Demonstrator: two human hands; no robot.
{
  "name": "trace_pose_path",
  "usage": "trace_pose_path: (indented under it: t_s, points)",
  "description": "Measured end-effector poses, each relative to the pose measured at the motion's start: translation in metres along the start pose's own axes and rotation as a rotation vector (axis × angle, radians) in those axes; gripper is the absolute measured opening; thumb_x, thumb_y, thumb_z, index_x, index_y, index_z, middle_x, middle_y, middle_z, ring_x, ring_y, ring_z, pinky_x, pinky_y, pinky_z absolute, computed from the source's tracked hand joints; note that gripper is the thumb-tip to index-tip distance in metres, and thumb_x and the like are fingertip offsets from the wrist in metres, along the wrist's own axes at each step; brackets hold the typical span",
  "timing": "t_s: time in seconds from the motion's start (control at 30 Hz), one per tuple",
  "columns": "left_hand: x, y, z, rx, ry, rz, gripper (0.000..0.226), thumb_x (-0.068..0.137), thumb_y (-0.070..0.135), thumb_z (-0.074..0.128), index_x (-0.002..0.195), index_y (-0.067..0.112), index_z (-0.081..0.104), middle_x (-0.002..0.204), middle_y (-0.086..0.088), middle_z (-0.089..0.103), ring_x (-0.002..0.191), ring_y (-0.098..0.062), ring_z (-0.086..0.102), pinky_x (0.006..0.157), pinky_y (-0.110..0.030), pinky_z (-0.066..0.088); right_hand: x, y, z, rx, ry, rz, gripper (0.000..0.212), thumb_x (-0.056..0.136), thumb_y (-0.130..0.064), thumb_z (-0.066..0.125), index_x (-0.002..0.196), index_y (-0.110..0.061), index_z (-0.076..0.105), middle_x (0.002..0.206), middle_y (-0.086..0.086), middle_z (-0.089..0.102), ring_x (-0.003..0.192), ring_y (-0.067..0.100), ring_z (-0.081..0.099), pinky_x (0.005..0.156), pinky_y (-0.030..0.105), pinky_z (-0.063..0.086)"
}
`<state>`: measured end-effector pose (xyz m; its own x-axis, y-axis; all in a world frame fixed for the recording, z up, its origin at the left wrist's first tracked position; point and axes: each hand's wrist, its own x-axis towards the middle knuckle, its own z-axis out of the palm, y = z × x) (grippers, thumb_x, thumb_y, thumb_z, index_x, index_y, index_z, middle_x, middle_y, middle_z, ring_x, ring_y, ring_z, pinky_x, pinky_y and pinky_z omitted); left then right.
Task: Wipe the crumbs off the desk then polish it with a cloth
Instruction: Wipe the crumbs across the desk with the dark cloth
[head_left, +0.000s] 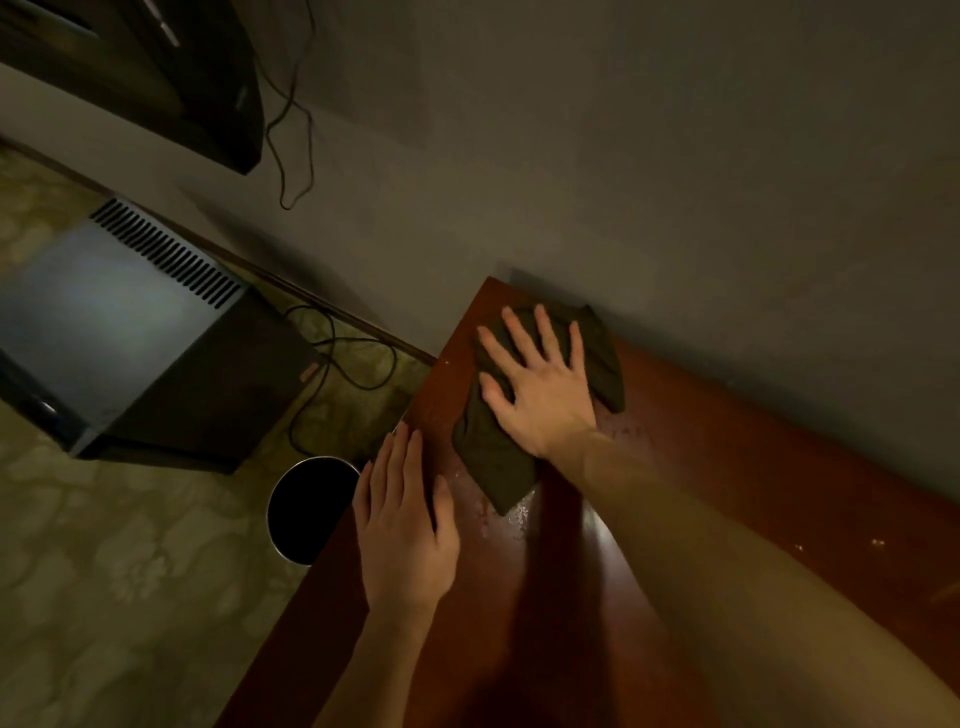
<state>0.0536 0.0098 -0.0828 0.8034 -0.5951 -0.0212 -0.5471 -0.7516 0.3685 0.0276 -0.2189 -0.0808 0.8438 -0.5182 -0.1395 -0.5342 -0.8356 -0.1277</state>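
Single head-worn wide-angle view, looking steeply down, tilting sideways. Sitting close over desk corner, both hands within arm's reach. Taking in wall beyond desk, floor and bin at left. No second view sharing scene.

Both forearms are bare with no sleeves in view, and neither the left hand nor the right hand wears rings, watch or gloves.

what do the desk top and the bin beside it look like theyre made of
Desk: looks like reddish-brown wood or veneer with a glossy varnish, since it mirrors a bright light streak. Bin: probably metal, its thin rim shines silvery; the inside is too dark to judge.
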Motion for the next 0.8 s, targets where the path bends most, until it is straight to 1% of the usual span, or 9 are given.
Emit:
trace_pose_path:
  t_s: [0.07, 0.13, 0.2, 0.27, 0.33, 0.43, 0.6, 0.7, 0.8]
  points:
    - [0.000, -0.001, 0.000, 0.017, -0.008, 0.003, 0.056, 0.107, 0.039, 0.036, 0.158, 0.015, 0.039, 0.167, -0.002, 0.034, 0.156, -0.015, 0.026, 0.126, -0.045, 0.025, -0.016, -0.001, 0.001, 0.050, 0.043, 0.144, 0.061, 0.106, -0.061, 0.022, 0.164, -0.041, 0.020, 0.174, -0.002, 0.011, 0.161, 0.033, -0.002, 0.127, 0.062, 0.002]
    - [0.000, 0.000, 0.000, 0.022, -0.017, -0.002, 0.057, 0.107, 0.040, 0.035, 0.158, 0.015, 0.039, 0.168, -0.002, 0.033, 0.156, -0.015, 0.025, 0.126, -0.046, 0.024, -0.044, -0.008, 0.004, 0.083, 0.071, 0.208, 0.059, 0.107, -0.059, 0.024, 0.164, -0.041, 0.020, 0.174, 0.004, 0.012, 0.160, 0.036, -0.002, 0.128, 0.059, 0.006]
    - [0.001, 0.000, -0.001, 0.016, -0.021, -0.008, 0.057, 0.108, 0.040, 0.033, 0.158, 0.015, 0.039, 0.168, -0.002, 0.032, 0.157, -0.015, 0.025, 0.127, -0.046, 0.024, -0.074, -0.016, 0.007, 0.100, 0.035, 0.167, 0.058, 0.108, -0.059, 0.024, 0.164, -0.044, 0.015, 0.174, 0.009, 0.005, 0.160, 0.036, -0.006, 0.129, 0.055, 0.007]
    - [0.001, 0.002, -0.002, 0.007, -0.021, -0.010, 0.056, 0.108, 0.040, 0.033, 0.158, 0.014, 0.041, 0.168, -0.002, 0.032, 0.157, -0.015, 0.025, 0.127, -0.046, 0.023, -0.087, -0.015, 0.007, 0.113, -0.015, 0.102, 0.060, 0.107, -0.062, 0.024, 0.164, -0.046, 0.010, 0.175, 0.010, 0.000, 0.160, 0.035, -0.008, 0.130, 0.052, 0.006]
    - [0.000, 0.002, -0.002, 0.017, -0.026, -0.010, 0.057, 0.107, 0.039, 0.034, 0.158, 0.014, 0.040, 0.168, -0.003, 0.031, 0.157, -0.015, 0.024, 0.127, -0.046, 0.023, -0.077, -0.004, 0.006, 0.100, -0.033, 0.045, 0.063, 0.106, -0.065, 0.023, 0.164, -0.046, 0.008, 0.175, 0.008, -0.001, 0.160, 0.032, -0.008, 0.130, 0.051, 0.005]
    - [0.000, 0.001, 0.001, 0.056, -0.035, -0.013, 0.058, 0.107, 0.039, 0.034, 0.160, 0.016, 0.036, 0.169, -0.002, 0.028, 0.158, -0.014, 0.021, 0.128, -0.044, 0.020, -0.042, 0.013, 0.001, 0.073, -0.007, -0.022, 0.066, 0.104, -0.067, 0.024, 0.164, -0.044, 0.012, 0.175, 0.006, 0.002, 0.161, 0.032, -0.004, 0.129, 0.053, 0.006]
    - [0.000, 0.000, 0.002, 0.080, -0.048, -0.019, 0.058, 0.107, 0.039, 0.032, 0.162, 0.018, 0.031, 0.171, 0.000, 0.024, 0.158, -0.012, 0.016, 0.129, -0.042, 0.016, -0.030, 0.014, 0.004, 0.026, 0.019, 0.026, 0.064, 0.105, -0.065, 0.023, 0.164, -0.042, 0.017, 0.175, 0.004, 0.008, 0.161, 0.034, 0.000, 0.127, 0.058, 0.006]
    - [-0.001, 0.002, -0.001, 0.081, -0.044, -0.014, 0.059, 0.107, 0.038, 0.033, 0.162, 0.016, 0.031, 0.171, -0.002, 0.025, 0.158, -0.014, 0.018, 0.128, -0.045, 0.020, -0.069, 0.004, 0.009, 0.059, 0.034, 0.030, 0.062, 0.106, -0.062, 0.025, 0.165, -0.042, 0.015, 0.175, 0.003, 0.008, 0.161, 0.032, -0.001, 0.128, 0.057, 0.006]
    - [-0.003, 0.004, -0.001, 0.082, -0.043, -0.004, 0.061, 0.106, 0.038, 0.034, 0.162, 0.015, 0.030, 0.171, -0.004, 0.024, 0.159, -0.015, 0.018, 0.128, -0.045, 0.019, -0.117, -0.007, 0.012, 0.082, 0.004, 0.008, 0.062, 0.106, -0.061, 0.026, 0.164, -0.042, 0.017, 0.174, 0.004, 0.010, 0.161, 0.032, -0.001, 0.127, 0.060, 0.007]
